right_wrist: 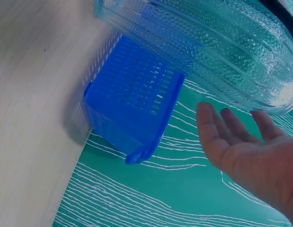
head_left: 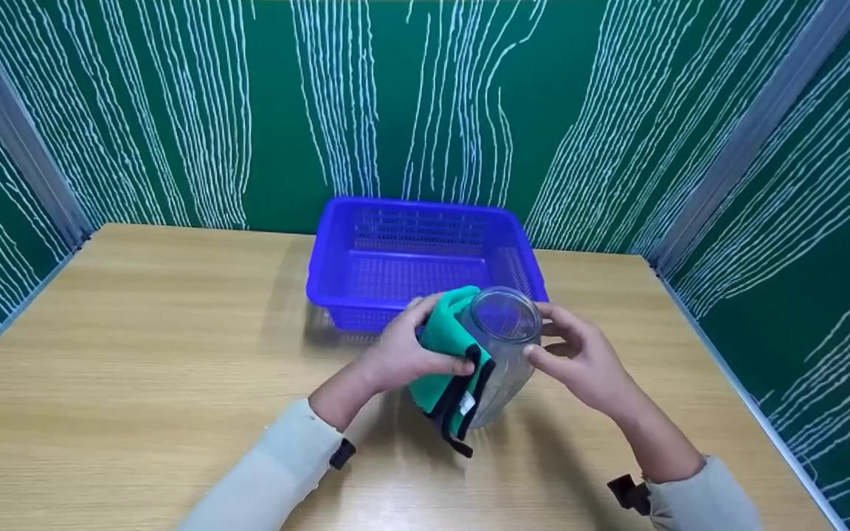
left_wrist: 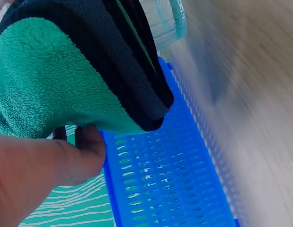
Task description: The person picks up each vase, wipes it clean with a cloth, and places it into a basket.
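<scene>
A tall clear glass jar (head_left: 508, 369) with ribbed, textured sides stands tilted between the hands, its round mouth toward the head camera. My left hand (head_left: 406, 352) grips a green cloth (head_left: 446, 332) with black edging, thumb in front, and holds it against the jar's left side. In the left wrist view the folded cloth (left_wrist: 56, 80) covers much of the jar. On the jar's other side, my right hand (head_left: 586, 361) has its fingers loosely spread beside the neck. The right wrist view shows the fingers (right_wrist: 210, 130) mostly apart from the glass, with one fingertip at the jar's rim end.
A blue-purple plastic basket (head_left: 322, 291) with slotted walls sits behind the jar, near the table's back edge. The wooden table (head_left: 137, 354) is bordered by green panels (head_left: 270, 110) with white wavy lines at the back and both sides.
</scene>
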`<state>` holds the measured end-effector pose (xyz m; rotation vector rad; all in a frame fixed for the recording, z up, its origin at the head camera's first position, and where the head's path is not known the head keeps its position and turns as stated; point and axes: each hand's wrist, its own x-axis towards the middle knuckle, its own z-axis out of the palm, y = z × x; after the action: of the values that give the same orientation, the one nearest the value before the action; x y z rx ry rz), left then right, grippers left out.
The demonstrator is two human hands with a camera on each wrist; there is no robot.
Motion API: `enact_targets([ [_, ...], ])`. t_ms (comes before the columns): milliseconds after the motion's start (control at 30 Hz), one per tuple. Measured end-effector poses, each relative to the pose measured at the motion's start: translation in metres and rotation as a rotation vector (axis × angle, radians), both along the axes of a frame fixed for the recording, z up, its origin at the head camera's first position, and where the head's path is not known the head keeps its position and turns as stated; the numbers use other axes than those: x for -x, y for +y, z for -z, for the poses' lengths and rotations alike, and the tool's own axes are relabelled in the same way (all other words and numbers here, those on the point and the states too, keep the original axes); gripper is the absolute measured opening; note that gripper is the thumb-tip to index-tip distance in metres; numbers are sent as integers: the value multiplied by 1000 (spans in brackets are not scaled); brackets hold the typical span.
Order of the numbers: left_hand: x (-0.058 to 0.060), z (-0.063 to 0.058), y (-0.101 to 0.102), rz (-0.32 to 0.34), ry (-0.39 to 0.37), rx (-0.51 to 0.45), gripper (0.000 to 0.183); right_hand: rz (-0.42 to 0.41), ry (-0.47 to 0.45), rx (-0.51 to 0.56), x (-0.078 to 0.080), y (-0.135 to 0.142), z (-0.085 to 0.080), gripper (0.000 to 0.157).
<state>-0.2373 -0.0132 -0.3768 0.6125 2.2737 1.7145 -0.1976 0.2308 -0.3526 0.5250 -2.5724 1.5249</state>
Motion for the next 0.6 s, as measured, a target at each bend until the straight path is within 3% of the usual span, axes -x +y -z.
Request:
enact_targets([
  [267,-4,-9,7,-10,39,-30,81,45,0,-44,-2,1,1,47],
  [400,-6,-14,8,-21,37,-23,81,51,2,-38,-2,1,-1,43],
  [600,-10,-23,7,38,11,-27,82,62,28,-78,-4,1,-5,32],
])
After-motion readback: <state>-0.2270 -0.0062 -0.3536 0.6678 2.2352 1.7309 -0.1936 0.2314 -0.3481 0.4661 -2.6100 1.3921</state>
